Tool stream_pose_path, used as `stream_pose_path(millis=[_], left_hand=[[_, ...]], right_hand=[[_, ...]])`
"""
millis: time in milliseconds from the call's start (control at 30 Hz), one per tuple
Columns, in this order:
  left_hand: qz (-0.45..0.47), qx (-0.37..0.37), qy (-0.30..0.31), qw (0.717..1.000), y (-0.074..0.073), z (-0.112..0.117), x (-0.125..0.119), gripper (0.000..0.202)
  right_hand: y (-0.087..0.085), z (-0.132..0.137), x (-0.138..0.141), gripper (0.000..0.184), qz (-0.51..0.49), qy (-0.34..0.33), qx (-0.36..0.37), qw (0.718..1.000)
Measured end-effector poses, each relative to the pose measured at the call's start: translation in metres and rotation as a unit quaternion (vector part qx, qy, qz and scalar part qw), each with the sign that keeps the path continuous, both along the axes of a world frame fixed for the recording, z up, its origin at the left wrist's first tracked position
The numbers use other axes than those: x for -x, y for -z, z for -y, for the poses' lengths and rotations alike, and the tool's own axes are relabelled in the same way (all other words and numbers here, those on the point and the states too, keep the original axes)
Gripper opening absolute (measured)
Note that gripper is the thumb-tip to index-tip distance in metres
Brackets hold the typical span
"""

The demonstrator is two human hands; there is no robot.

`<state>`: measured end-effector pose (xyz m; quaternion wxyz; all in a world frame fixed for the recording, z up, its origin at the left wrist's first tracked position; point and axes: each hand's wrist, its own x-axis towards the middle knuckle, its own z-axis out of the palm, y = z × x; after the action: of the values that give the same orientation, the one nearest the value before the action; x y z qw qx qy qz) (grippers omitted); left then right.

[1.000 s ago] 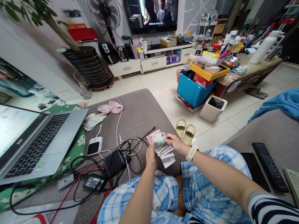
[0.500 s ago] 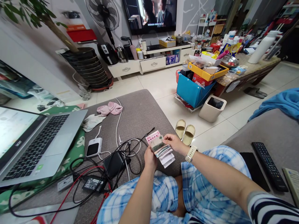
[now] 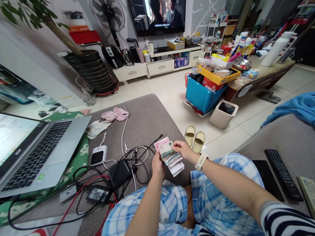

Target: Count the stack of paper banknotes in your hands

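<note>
A fanned wad of banknotes (image 3: 169, 154) sits over my lap, with a pink 100-yuan note (image 3: 161, 143) and a green 50-yuan note (image 3: 166, 149) showing at the top. White paper slips (image 3: 176, 168) stick out beneath the wad. My left hand (image 3: 157, 166) grips the wad from below. From the right, my right hand (image 3: 183, 150) pinches the notes with its fingers, a white watch (image 3: 201, 161) on its wrist. Underneath lie my blue plaid shorts (image 3: 211, 193).
Left of my hands, a tangle of black and red cables (image 3: 120, 173) lies on the grey sofa (image 3: 147, 121) by an open laptop (image 3: 41, 154). A black remote (image 3: 283, 175) and a phone (image 3: 268, 180) lie at right. Cream slippers (image 3: 194, 139) stand on the floor ahead.
The green note has shifted slightly against the pink one as my fingers work the wad. My hands stay in nearly the same place, and the view has drifted slightly.
</note>
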<state>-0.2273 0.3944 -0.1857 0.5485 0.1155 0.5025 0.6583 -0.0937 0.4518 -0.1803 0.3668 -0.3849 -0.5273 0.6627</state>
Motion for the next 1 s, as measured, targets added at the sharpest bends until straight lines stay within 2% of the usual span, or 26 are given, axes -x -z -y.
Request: stream_pose_path(millis=[500, 733, 1000], left_hand=[[-0.007, -0.002, -0.003, 1.000, 0.000, -0.001, 0.001, 0.021], [0.013, 0.003, -0.012, 1.000, -0.007, -0.001, 0.001, 0.020], [0.005, -0.001, -0.013, 1.000, -0.005, -0.001, 0.003, 0.020]], right_hand=[[-0.004, 0.001, 0.000, 0.023, 0.005, 0.014, 0.011, 1.000], [-0.008, 0.002, 0.000, 0.028, -0.002, 0.004, 0.021, 1.000], [-0.015, 0.005, -0.001, 0.039, -0.026, -0.005, 0.034, 0.999]])
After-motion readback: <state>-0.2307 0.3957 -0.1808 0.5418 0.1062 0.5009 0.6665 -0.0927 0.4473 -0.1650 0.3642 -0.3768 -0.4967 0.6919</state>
